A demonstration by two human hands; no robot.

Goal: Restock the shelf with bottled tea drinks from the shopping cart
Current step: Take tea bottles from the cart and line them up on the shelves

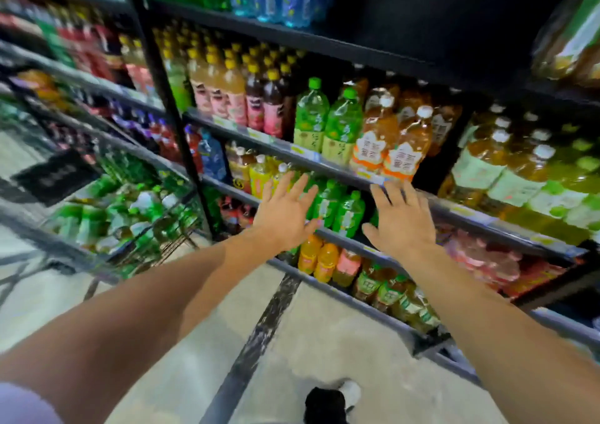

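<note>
Green tea bottles (337,207) stand between both hands.

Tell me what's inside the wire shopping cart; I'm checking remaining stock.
The wire shopping cart holds many green-labelled plastic bottles lying piled. Blur and upper bottles hide lower layers, so no count is possible.

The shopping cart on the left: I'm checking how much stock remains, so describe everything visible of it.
The grey wire-mesh shopping cart stands on the pale floor, left of the black shelf upright, blurred by motion. Its basket holds a loose heap of green-labelled plastic bottles, lying at mixed angles and roughly filling it. A dark flap sits at its far end. Neither hand touches it.
</note>
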